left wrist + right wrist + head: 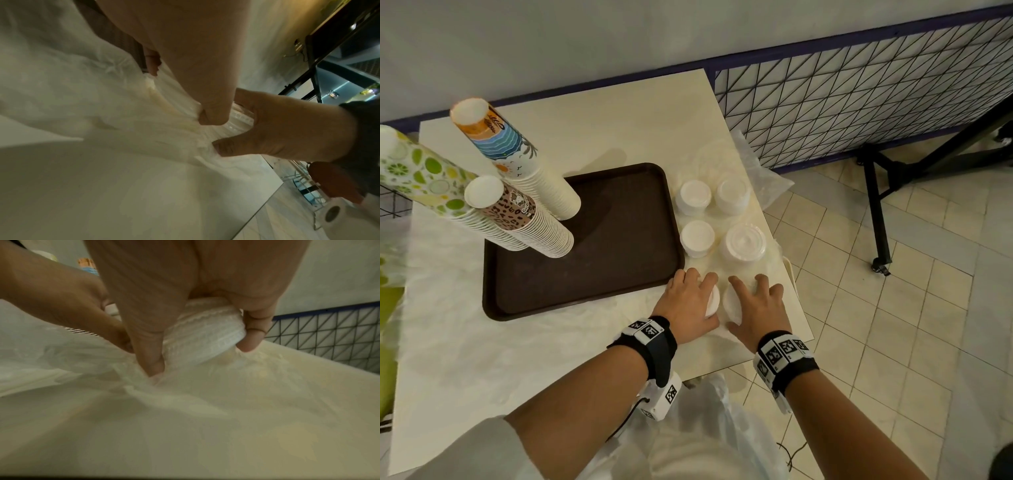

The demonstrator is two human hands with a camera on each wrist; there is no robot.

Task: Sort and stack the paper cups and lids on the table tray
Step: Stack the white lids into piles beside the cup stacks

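Observation:
On the brown tray stand three tall cup stacks: an ocean print, a leopard print and a lime print. My left hand grips a short stack of white lids just off the tray's front right corner. Right beside it, my right hand grips a second stack of white lids. In the right wrist view my right hand has its thumb and fingers curled round the ribbed stack of white lids, which is tilted over crumpled plastic. In the left wrist view my left hand hides most of its stack.
Several more lid stacks stand right of the tray on thin clear plastic sheet. The table's right edge is close to my right hand. A black wire grid panel stands behind, above the tiled floor.

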